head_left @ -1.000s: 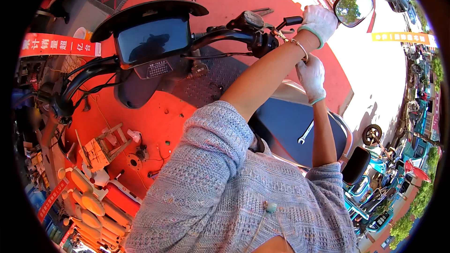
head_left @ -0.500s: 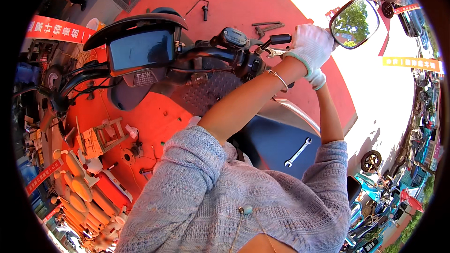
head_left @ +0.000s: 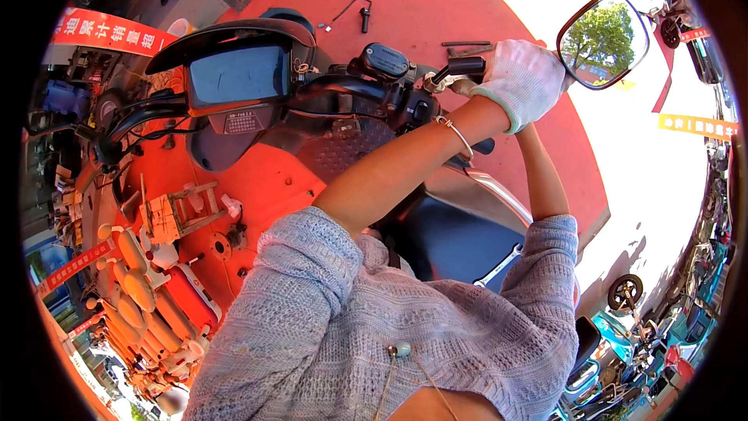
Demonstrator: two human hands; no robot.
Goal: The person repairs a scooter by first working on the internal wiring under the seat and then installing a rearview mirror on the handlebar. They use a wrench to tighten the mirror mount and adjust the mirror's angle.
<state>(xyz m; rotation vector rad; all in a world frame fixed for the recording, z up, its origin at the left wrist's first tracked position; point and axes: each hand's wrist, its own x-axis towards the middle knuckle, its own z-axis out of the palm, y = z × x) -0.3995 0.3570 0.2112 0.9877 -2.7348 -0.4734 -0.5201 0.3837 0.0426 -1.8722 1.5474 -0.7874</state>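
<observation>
My left hand (head_left: pixel 523 82), in a white knit glove with a green cuff, is closed at the inner edge of a rear-view mirror (head_left: pixel 604 40). The mirror stands on the right side of a scooter handlebar (head_left: pixel 343 92). My right forearm (head_left: pixel 543 175) runs up behind the left wrist, and the right hand is almost wholly hidden there; its fingers cannot be made out. Just left of the gloved hand is a black grip end (head_left: pixel 466 67). A silver open-ended wrench (head_left: pixel 499 267) lies on the dark seat (head_left: pixel 452 238), partly covered by my sleeve.
A dark display (head_left: pixel 238 76) sits mid-handlebar beside the brake reservoir (head_left: pixel 383 61). On the red floor are a black part with a cable (head_left: pixel 365 19), metal bars (head_left: pixel 467 48) and a small wooden stool (head_left: pixel 183 214). Orange-covered scooters (head_left: pixel 148 296) and parked scooters (head_left: pixel 615 335) stand either side.
The view has shifted, and the mirror now sits slightly further right and shows more of the tree. My left hand stays at it. The right glove's cuff has slipped out of sight behind it.
</observation>
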